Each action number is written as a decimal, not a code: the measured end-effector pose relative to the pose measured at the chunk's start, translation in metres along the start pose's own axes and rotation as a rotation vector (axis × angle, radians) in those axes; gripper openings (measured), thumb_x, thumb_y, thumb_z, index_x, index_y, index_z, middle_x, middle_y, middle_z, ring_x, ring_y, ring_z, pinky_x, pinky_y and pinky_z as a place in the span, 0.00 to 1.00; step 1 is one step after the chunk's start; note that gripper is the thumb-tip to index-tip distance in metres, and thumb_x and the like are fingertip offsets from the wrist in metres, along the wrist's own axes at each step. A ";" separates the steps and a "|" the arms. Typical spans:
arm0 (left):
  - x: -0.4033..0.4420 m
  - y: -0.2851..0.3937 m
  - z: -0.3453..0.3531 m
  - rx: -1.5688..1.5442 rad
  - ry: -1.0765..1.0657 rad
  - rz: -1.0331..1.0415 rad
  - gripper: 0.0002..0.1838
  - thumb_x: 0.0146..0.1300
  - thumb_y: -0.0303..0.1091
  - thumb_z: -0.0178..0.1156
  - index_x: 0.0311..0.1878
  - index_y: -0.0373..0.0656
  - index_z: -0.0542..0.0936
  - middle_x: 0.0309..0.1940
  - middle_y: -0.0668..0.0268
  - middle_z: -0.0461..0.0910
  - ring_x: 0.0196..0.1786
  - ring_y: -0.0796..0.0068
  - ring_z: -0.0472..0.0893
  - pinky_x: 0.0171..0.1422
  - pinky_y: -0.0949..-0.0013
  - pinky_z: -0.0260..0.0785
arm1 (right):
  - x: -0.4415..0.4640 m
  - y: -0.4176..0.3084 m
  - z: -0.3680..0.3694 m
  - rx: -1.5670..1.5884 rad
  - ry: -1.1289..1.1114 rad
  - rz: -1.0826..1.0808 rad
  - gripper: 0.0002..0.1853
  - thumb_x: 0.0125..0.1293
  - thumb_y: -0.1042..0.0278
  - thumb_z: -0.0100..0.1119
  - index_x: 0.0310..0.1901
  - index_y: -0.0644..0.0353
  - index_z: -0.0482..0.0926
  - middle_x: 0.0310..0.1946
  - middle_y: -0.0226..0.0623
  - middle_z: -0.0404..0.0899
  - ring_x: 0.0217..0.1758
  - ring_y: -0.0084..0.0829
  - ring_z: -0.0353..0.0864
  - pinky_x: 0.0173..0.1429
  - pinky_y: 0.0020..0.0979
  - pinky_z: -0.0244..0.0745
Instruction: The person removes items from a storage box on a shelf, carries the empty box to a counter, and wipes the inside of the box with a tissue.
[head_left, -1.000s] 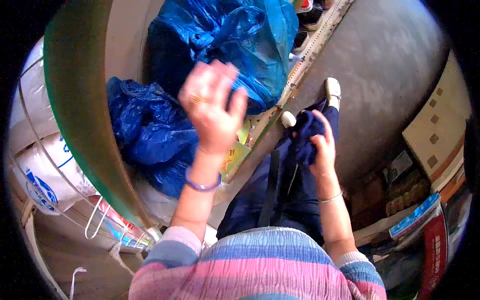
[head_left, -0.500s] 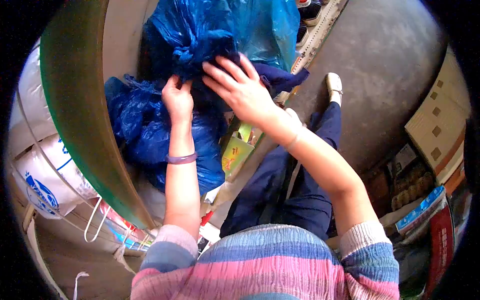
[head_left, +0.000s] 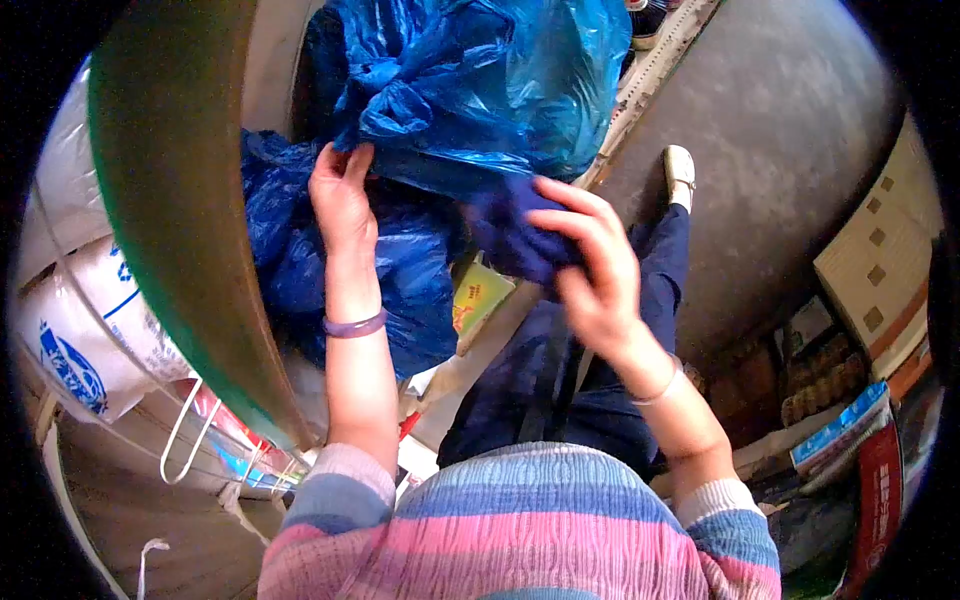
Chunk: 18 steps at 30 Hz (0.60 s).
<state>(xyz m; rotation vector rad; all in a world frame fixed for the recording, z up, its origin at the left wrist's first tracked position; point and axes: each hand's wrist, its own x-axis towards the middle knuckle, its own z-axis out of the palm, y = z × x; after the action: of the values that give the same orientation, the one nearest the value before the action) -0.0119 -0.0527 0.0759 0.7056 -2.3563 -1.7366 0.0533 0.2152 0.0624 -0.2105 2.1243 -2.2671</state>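
My left hand (head_left: 345, 205) pinches the lower edge of a large blue plastic bag (head_left: 470, 90) just below its knot. Bunched in the fingers of my right hand (head_left: 598, 262) is a dark blue cloth (head_left: 515, 230), slightly blurred, close under the right part of that bag. A second, darker blue bag (head_left: 405, 290) lies beneath and beside my left wrist. My left fingertips are partly lost against the plastic.
A curved green-edged panel (head_left: 190, 200) rises at the left, with white packages (head_left: 100, 340) behind it. A yellow-green packet (head_left: 482, 298) lies near the perforated shelf edge (head_left: 655, 75). Grey floor (head_left: 790, 120) and a patterned board (head_left: 875, 240) are at the right.
My right hand has drawn back from the large bag toward me, bringing the dark blue cloth along. My left hand stays at the bag's edge, which is now lifted and stretched.
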 end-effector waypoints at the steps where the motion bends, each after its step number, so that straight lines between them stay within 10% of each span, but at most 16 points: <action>1: -0.002 0.001 0.001 -0.067 -0.003 -0.007 0.04 0.59 0.23 0.59 0.37 0.40 0.77 0.30 0.72 0.77 0.30 0.84 0.73 0.34 0.78 0.65 | 0.017 -0.013 0.018 -0.024 0.039 -0.173 0.22 0.44 0.82 0.49 0.44 0.58 0.77 0.53 0.38 0.73 0.60 0.40 0.69 0.65 0.40 0.61; 3: -0.002 0.007 0.001 -0.067 -0.028 -0.092 0.05 0.57 0.21 0.59 0.36 0.39 0.77 0.29 0.73 0.76 0.30 0.84 0.72 0.34 0.78 0.64 | 0.049 -0.006 0.058 -0.334 0.072 -0.455 0.17 0.50 0.74 0.50 0.44 0.56 0.78 0.54 0.35 0.73 0.61 0.38 0.68 0.63 0.38 0.61; 7: -0.022 0.028 -0.003 0.808 -0.043 0.463 0.09 0.51 0.24 0.63 0.37 0.42 0.79 0.28 0.67 0.78 0.32 0.74 0.76 0.40 0.71 0.68 | 0.022 0.068 0.076 -0.662 -0.422 -0.278 0.14 0.48 0.73 0.55 0.40 0.55 0.79 0.50 0.33 0.73 0.54 0.36 0.70 0.54 0.37 0.67; 9: -0.023 0.041 -0.010 1.145 0.180 0.814 0.23 0.45 0.34 0.71 0.47 0.44 0.77 0.43 0.62 0.75 0.50 0.60 0.72 0.57 0.60 0.61 | -0.019 0.075 0.063 -0.537 -0.537 -0.030 0.15 0.44 0.78 0.57 0.37 0.58 0.79 0.45 0.36 0.75 0.48 0.38 0.72 0.50 0.38 0.70; 12: -0.015 0.023 -0.022 1.360 0.287 0.642 0.38 0.43 0.40 0.72 0.60 0.45 0.68 0.52 0.58 0.69 0.56 0.57 0.68 0.58 0.59 0.60 | -0.060 0.088 0.051 -0.146 -0.429 0.274 0.15 0.45 0.81 0.51 0.37 0.61 0.78 0.36 0.43 0.75 0.45 0.45 0.75 0.50 0.38 0.71; 18: -0.004 -0.002 -0.071 1.152 0.267 0.185 0.28 0.46 0.35 0.71 0.53 0.41 0.74 0.39 0.62 0.74 0.39 0.69 0.72 0.47 0.69 0.64 | -0.063 0.078 0.033 0.404 -0.329 0.751 0.23 0.48 0.83 0.41 0.48 0.65 0.74 0.44 0.42 0.77 0.52 0.34 0.74 0.60 0.30 0.64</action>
<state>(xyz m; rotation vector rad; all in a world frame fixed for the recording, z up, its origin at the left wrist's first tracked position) 0.0187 -0.1125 0.0982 0.6985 -2.9079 -0.0512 0.1143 0.1842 -0.0185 0.1873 1.2468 -1.9515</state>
